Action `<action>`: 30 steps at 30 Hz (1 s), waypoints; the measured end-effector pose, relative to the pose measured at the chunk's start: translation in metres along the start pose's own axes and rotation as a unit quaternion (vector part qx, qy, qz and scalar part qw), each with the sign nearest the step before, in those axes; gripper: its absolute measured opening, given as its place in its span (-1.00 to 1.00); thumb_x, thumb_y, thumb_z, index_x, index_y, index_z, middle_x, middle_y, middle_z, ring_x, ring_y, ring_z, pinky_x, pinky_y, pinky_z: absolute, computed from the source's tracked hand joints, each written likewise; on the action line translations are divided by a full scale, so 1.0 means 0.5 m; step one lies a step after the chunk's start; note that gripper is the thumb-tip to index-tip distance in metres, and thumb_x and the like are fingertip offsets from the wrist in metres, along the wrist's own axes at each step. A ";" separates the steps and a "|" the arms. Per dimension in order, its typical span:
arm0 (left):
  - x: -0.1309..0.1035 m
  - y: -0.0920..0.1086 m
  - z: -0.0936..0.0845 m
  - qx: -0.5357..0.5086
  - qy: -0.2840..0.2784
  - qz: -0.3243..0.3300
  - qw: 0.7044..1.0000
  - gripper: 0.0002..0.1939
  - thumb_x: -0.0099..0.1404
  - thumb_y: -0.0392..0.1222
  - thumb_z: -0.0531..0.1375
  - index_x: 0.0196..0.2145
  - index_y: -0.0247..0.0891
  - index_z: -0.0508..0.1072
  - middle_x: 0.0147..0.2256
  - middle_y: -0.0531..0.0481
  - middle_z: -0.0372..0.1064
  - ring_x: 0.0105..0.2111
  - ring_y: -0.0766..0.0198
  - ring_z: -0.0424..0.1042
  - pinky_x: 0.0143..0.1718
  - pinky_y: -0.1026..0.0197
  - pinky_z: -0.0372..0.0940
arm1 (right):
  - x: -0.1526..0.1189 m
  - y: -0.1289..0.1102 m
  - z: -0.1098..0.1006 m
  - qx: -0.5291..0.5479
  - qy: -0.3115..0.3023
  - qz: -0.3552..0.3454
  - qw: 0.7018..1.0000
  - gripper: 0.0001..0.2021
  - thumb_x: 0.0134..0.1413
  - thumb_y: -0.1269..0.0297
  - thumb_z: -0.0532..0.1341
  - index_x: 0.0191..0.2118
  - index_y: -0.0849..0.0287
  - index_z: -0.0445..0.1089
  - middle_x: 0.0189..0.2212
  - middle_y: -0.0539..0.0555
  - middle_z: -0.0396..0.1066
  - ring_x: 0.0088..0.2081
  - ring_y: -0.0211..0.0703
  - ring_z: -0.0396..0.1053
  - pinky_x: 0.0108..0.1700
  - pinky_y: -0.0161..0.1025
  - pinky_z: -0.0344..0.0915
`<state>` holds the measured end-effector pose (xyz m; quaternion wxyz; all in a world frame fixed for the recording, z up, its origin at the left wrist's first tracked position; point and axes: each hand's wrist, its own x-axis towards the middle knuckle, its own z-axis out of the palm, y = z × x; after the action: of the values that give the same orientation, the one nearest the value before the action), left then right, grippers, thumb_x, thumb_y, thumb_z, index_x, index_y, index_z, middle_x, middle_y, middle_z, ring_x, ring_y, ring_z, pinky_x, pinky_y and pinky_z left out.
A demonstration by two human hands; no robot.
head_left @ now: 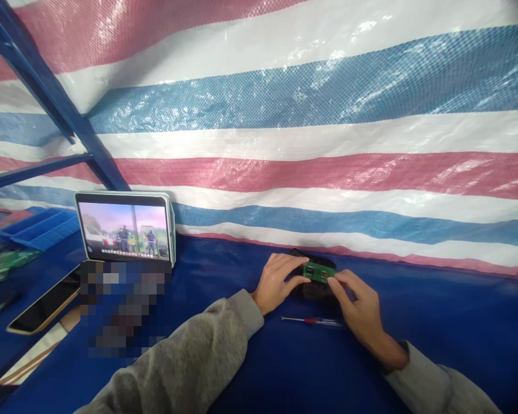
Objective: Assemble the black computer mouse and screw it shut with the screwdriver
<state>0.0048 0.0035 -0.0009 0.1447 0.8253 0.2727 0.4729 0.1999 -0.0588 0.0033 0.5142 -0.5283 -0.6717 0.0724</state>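
Note:
A small green circuit board point(318, 272) is pinched by its two ends between my hands. My left hand point(278, 280) grips its left end with thumb and fingers. At the right end, my right hand point(360, 307) has thumb and fingertips closed on it. Behind and under the board lies a dark, black item point(319, 291), whose kind I cannot make out. Just in front of it a screwdriver point(313, 321) with a red and clear handle rests on the blue table surface point(280, 368), its metal tip pointing left.
To the left, a tablet point(125, 230) playing a video leans upright. A phone point(47, 302) lies near it, beside a blurred-out patch. At the far left are a blue compartment tray point(43, 227) and green pieces point(8, 261). Striped plastic sheeting point(306, 172) hangs behind the table.

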 end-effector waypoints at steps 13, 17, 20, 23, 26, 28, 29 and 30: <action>-0.002 -0.001 0.001 -0.019 0.025 -0.002 0.999 -0.63 0.33 0.02 0.20 0.01 -0.21 0.41 -0.18 -0.06 0.51 -0.17 0.16 0.45 -0.10 0.09 0.31 | -0.002 0.006 0.006 -0.016 0.012 -0.015 1.000 -0.70 0.14 0.19 0.21 -0.02 0.12 0.41 -0.50 -0.04 0.33 -0.47 -0.24 0.36 -0.30 -0.25 0.41; -0.004 -0.003 0.002 -0.025 0.024 0.000 0.999 -0.64 0.34 -0.01 0.20 0.02 -0.21 0.41 -0.20 -0.06 0.50 -0.19 0.17 0.44 -0.11 0.10 0.31 | -0.003 0.004 0.007 -0.016 0.015 -0.023 0.999 -0.72 0.14 0.19 0.22 -0.04 0.11 0.42 -0.50 -0.05 0.34 -0.47 -0.24 0.36 -0.29 -0.25 0.41; -0.005 -0.005 0.004 -0.022 0.009 -0.010 1.000 -0.63 0.34 0.01 0.18 0.03 -0.20 0.40 -0.17 -0.08 0.49 -0.17 0.15 0.44 -0.10 0.09 0.32 | -0.005 0.008 0.009 -0.017 0.015 -0.018 1.000 -0.72 0.14 0.19 0.22 -0.05 0.11 0.42 -0.48 -0.04 0.35 -0.45 -0.23 0.37 -0.28 -0.25 0.41; -0.006 -0.006 0.003 -0.018 -0.001 -0.019 1.000 -0.62 0.34 0.03 0.18 0.03 -0.19 0.40 -0.14 -0.09 0.48 -0.14 0.13 0.44 -0.08 0.08 0.33 | -0.007 0.012 0.009 -0.019 0.015 -0.015 1.000 -0.72 0.14 0.19 0.21 -0.04 0.12 0.42 -0.48 -0.03 0.35 -0.45 -0.23 0.37 -0.28 -0.25 0.41; -0.005 -0.004 0.001 -0.018 0.000 -0.011 1.000 -0.60 0.34 0.02 0.19 0.06 -0.18 0.38 -0.12 -0.09 0.48 -0.13 0.13 0.45 -0.06 0.08 0.33 | -0.007 0.013 0.009 -0.018 0.012 -0.006 1.000 -0.71 0.14 0.19 0.23 -0.03 0.13 0.41 -0.49 -0.04 0.34 -0.46 -0.25 0.36 -0.28 -0.26 0.41; -0.004 -0.002 -0.001 -0.026 0.003 0.006 1.000 -0.59 0.35 -0.02 0.19 0.10 -0.16 0.35 -0.10 -0.09 0.48 -0.11 0.15 0.45 -0.03 0.09 0.32 | -0.007 0.013 0.007 -0.016 0.012 0.011 1.000 -0.70 0.12 0.17 0.24 -0.04 0.13 0.41 -0.50 -0.05 0.36 -0.45 -0.24 0.37 -0.28 -0.27 0.41; -0.003 -0.001 -0.001 -0.033 0.005 0.016 0.999 -0.59 0.35 -0.03 0.19 0.12 -0.16 0.34 -0.09 -0.08 0.48 -0.10 0.16 0.45 -0.03 0.10 0.32 | -0.007 0.013 0.006 -0.011 0.014 0.022 1.000 -0.70 0.10 0.16 0.25 -0.05 0.13 0.41 -0.49 -0.04 0.37 -0.45 -0.24 0.38 -0.29 -0.27 0.41; -0.003 0.001 -0.001 -0.039 0.006 0.028 0.999 -0.58 0.35 -0.05 0.20 0.12 -0.16 0.33 -0.08 -0.08 0.48 -0.10 0.17 0.45 -0.02 0.11 0.32 | -0.006 0.013 0.006 -0.001 0.016 0.035 0.999 -0.70 0.09 0.14 0.25 -0.07 0.13 0.42 -0.49 -0.04 0.38 -0.46 -0.23 0.39 -0.31 -0.28 0.41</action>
<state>0.0037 0.0025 -0.0014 0.1622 0.8234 0.2314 0.4920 0.2016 -0.0572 -0.0040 0.5211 -0.5533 -0.6448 0.0810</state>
